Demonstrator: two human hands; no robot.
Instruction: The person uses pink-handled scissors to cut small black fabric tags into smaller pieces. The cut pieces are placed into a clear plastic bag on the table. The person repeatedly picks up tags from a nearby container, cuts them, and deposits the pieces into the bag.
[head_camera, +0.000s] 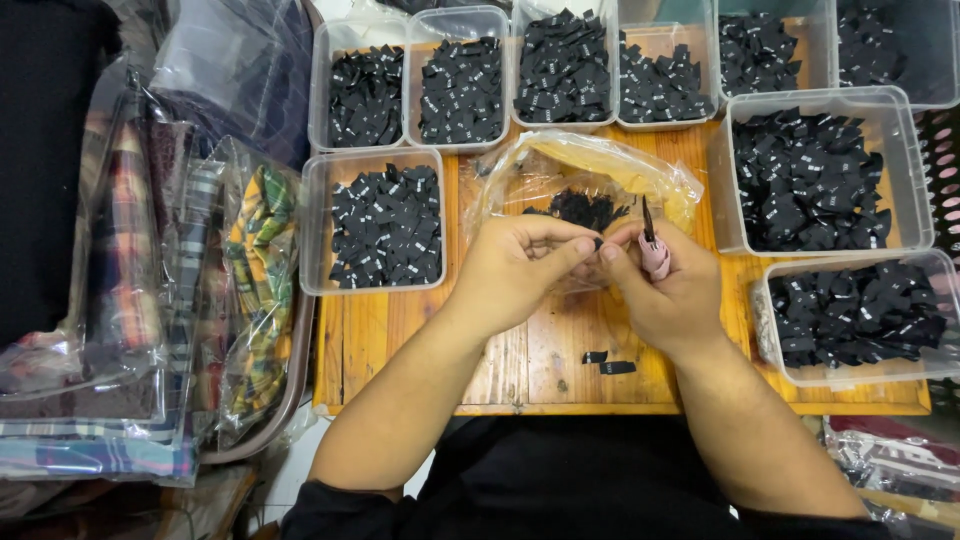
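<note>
My left hand (512, 268) and my right hand (668, 290) meet above a wooden table (520, 350), fingertips pinching a small black label (597, 243) between them. My right hand also holds small pink-handled snips (653, 250) with dark blades pointing up. Just behind the hands lies a clear plastic bag (580, 170) with a heap of black labels (582, 207) inside. Two cut black labels (608, 362) lie on the wood below my hands.
Clear plastic tubs of black labels ring the table: one at the left (385, 222), several along the back (560, 70), two at the right (810, 175). Bagged plaid fabrics (200, 290) are stacked at the left. More bagged items (890, 460) sit at the lower right.
</note>
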